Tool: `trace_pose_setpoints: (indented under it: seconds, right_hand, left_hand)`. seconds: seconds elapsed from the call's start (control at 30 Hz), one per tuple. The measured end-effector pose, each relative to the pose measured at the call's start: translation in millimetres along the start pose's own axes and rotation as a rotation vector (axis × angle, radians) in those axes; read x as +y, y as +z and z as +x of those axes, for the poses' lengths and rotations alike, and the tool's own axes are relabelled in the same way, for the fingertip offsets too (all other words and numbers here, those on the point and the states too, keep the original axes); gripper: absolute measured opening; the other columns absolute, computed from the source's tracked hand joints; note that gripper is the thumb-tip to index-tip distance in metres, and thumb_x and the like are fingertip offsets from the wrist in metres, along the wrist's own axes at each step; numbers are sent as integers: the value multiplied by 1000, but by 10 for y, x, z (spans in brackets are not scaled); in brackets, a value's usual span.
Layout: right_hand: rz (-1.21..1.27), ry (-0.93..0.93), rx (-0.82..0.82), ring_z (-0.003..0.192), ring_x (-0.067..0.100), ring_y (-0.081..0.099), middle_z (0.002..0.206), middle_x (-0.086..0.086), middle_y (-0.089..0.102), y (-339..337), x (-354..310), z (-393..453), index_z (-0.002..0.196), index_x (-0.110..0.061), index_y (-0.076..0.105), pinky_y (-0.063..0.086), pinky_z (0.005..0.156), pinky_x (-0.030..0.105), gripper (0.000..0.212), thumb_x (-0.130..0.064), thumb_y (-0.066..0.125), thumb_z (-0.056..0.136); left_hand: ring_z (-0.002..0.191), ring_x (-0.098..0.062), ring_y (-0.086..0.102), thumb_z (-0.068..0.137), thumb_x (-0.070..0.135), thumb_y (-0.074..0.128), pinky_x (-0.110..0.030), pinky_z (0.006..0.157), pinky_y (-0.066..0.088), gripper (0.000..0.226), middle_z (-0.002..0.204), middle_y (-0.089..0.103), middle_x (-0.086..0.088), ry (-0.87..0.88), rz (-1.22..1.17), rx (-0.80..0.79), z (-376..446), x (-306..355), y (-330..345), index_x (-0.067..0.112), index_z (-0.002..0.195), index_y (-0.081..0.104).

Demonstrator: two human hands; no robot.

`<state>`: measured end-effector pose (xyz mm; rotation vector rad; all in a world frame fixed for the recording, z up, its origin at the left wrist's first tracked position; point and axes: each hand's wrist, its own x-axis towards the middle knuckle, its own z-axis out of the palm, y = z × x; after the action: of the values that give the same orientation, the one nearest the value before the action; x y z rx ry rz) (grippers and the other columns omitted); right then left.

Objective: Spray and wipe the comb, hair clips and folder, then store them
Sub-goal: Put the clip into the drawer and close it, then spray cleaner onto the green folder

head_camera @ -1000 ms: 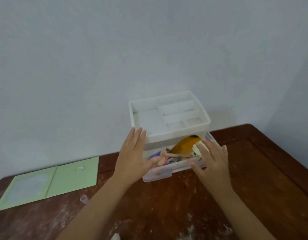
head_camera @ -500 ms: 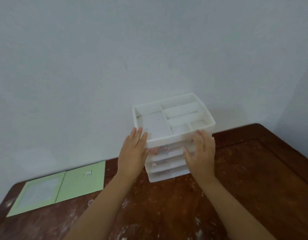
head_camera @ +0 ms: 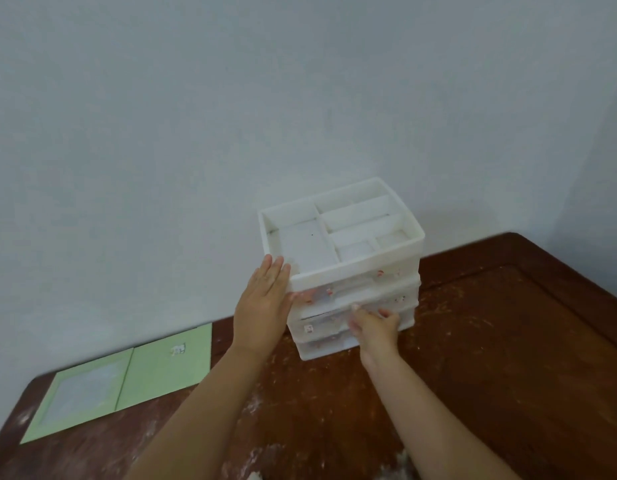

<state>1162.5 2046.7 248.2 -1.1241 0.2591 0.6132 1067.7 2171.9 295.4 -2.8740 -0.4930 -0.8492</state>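
From the head camera, you face a white plastic drawer unit (head_camera: 352, 292) standing on a dark wooden table (head_camera: 490, 358), close to a pale wall (head_camera: 230, 116). Its open top tray is split into several compartments, and its drawers all sit pushed in. Your left hand (head_camera: 263, 303) lies flat against the unit's left side, fingers straight and released, gripping nothing. Your right hand (head_camera: 372, 327) is at the front of the middle drawer, fingers curled onto its edge, grasping it. The green folder (head_camera: 127, 375) lies open and flat on the table's far left, well apart from the unit. The comb and hair clips cannot be seen here.
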Motion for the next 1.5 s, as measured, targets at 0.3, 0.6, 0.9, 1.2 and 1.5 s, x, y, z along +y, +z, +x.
trace_pose_setpoints:
  seconds: [0.3,0.6,0.9,1.2,1.5]
  right_hand:
    - [-96,-109,-83,84,14,54,93,-1,46,-656,240,-524,114,-16,28,47,82,31,42,-2,57,86]
    - [-704,-321,-570,101,-5,56,114,-7,56,-1595,611,-1215,111,-29,44,45,86,12,55,-46,71,67]
    - [-938,-445,-515,92,-19,53,98,-25,64,-1563,1358,-1558,105,-46,51,39,75,-2,43,-44,66,64]
    - [-907,-601,-591,81,-8,57,99,-12,50,-429,1512,-1697,124,-27,27,39,69,-2,59,-18,56,74]
    - [-1040,-640,-554,84,14,60,114,-22,44,940,2476,-1815,121,-43,17,46,67,12,68,-6,60,83]
  left_hand:
    - [137,-32,29,88,21,55,-38,110,29,54,144,36,-18,-110,-107,-138,-79,82,-134,-1,134,39]
    - [140,-34,21,89,34,36,-44,111,19,56,148,29,-18,-233,-247,-288,-1190,229,-26,5,136,38]
    - [144,-16,2,73,57,-9,-34,117,5,82,156,11,3,-534,-233,-663,-2700,359,-242,25,145,14]
    - [144,-16,-5,82,63,-1,-35,117,5,74,156,4,3,-632,-312,-638,-2859,-213,-420,27,145,14]
    - [144,-24,7,96,34,31,-42,113,20,52,155,16,-7,-808,-106,-556,-3182,-2578,-607,14,143,22]
